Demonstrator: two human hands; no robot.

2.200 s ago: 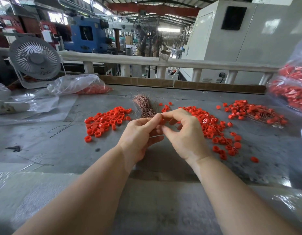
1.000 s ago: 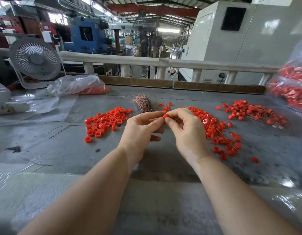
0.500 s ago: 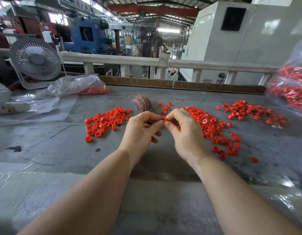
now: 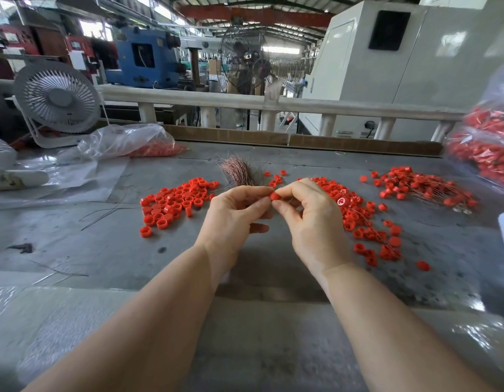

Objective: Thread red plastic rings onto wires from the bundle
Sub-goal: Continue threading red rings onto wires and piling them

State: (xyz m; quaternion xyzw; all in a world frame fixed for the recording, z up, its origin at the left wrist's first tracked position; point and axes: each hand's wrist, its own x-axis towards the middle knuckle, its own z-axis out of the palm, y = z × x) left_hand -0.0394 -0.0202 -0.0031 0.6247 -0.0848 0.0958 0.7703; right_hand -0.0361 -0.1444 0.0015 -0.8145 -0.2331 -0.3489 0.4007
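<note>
Both hands, left hand (image 4: 233,219) and right hand (image 4: 310,219), are staying together, pinching one red ring (image 4: 274,196); three ring piles (image 4: 177,202) are lying behind, wire bundle (image 4: 239,172) toward the table's (image 4: 103,250) far edge.

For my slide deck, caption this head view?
Both hands pinch a red ring above the table, ring piles either side.

Factory hall: machines (image 4: 144,56), gantry beam (image 4: 253,13).

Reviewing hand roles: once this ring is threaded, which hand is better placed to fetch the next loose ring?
Probably the left hand: the loose-ring pile lies beside it, while the right hand pinches the red ring.
</note>
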